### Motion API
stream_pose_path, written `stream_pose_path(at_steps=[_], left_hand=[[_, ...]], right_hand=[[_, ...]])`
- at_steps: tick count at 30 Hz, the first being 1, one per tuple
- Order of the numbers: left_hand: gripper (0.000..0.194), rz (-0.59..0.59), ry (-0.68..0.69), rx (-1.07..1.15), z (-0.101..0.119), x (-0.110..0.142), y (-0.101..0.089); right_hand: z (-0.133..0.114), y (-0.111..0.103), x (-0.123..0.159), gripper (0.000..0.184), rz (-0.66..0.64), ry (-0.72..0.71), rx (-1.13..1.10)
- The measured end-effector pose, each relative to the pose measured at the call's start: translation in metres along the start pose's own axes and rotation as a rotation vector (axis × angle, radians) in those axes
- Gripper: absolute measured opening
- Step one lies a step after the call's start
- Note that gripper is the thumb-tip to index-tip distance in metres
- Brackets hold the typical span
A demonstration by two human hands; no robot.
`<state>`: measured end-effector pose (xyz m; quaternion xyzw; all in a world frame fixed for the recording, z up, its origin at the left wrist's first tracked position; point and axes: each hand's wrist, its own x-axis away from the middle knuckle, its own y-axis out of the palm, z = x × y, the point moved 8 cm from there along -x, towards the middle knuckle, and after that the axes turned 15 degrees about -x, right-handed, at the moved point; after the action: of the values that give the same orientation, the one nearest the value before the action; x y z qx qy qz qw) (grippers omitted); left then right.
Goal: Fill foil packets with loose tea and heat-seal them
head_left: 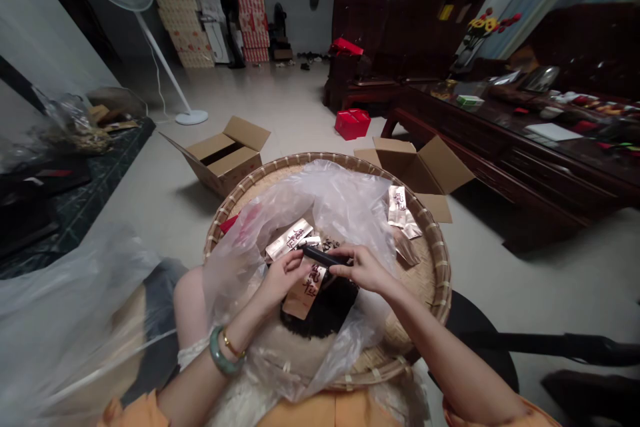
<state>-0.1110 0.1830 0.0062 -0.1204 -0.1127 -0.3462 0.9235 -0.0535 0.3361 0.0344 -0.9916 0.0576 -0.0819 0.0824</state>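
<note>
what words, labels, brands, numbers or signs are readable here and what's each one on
"单丛", probably: end of the dark brush-style lettering on the front copper-coloured packet; its first character is unclear.
Similar lettering, too blurred to quote surely: the packet at the tray's right and the packet at upper left of the pile.
Too small to read: any print on the red-striped cartons and green-and-white box.
</note>
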Motion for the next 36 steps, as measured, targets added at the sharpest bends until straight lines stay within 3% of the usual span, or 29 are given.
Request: stream_pose_path(at_steps=[4, 7, 19, 23, 26, 29, 31, 36], left_hand=[[0.034, 0.109, 0.131, -0.111, 0.021, -0.010, -0.011], [0.025, 0.150, 0.157, -0.171, 0.025, -0.015, -0.012], [0.028, 0.164, 0.121, -0.213, 0.019, -0.014, -0.011], [0.041, 0.021, 0.055, -0.170, 0.016, -0.014, -0.005], [0.057, -0.225, -0.010, -0.123, 0.009, -0.008, 0.007], [0.047, -0.438, -0.029, -0.179, 0.002, 0.001, 0.014], [0.037, -0.486, -0.015, -0.236, 0.000, 0.005, 0.012], [0.036, -0.547, 0.016, -0.237, 0.002, 0.009, 0.007]], right_hand=[[-0.003, 0.005, 0.001, 0.032, -0.022, -0.046, 0.018], [-0.002, 0.007, 0.002, 0.032, -0.029, -0.045, -0.004], [0.013, 0.012, 0.003, 0.030, -0.040, -0.043, -0.083], [0.017, 0.008, 0.003, 0.029, -0.008, -0.057, -0.087], [0.020, 0.003, 0.003, 0.030, 0.030, -0.051, -0.111], [0.024, -0.001, 0.004, 0.031, 0.055, -0.023, -0.168], [0.026, -0.002, 0.004, 0.032, 0.055, 0.000, -0.217], [0.038, 0.002, 0.010, 0.047, 0.001, 0.194, -0.431]])
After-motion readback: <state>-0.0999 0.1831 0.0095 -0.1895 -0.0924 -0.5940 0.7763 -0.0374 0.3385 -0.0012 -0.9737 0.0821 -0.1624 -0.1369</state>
